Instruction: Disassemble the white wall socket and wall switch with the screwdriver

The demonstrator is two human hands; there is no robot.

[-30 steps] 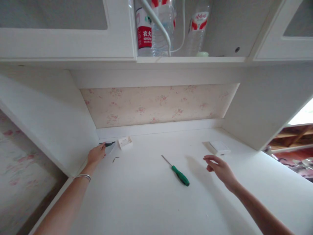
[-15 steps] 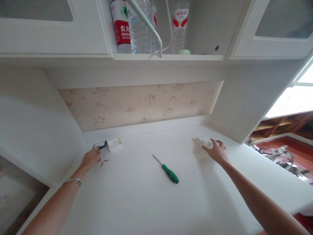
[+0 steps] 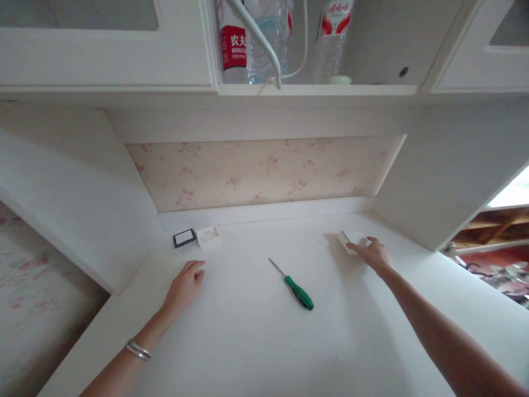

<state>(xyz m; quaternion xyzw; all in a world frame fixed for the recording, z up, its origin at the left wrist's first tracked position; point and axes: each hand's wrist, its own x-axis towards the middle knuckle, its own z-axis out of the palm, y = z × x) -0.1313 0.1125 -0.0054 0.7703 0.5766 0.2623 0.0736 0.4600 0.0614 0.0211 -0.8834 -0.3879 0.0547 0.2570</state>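
Note:
My left hand (image 3: 184,286) lies palm down on the white desk (image 3: 248,342), fingers stretched forward and holding nothing; the small screws seen before are hidden from view. Just beyond it sit a black-framed plate (image 3: 184,237) and a small white box (image 3: 208,236) by the back wall. My right hand (image 3: 374,255) reaches to the far right and grips a white square cover plate (image 3: 350,240), whose near edge looks tilted up. A green-handled screwdriver (image 3: 299,293) lies between my hands, touched by neither.
The desk sits in a recess with white side panels and floral wallpaper (image 3: 264,171) at the back. On a shelf (image 3: 314,88) overhead stand water bottles (image 3: 233,44) and a white cable. A window is at the right.
My left hand let go of the black-framed plate near the corner and drew back onto the desk. My right hand reached the white cover plate and closed on it.

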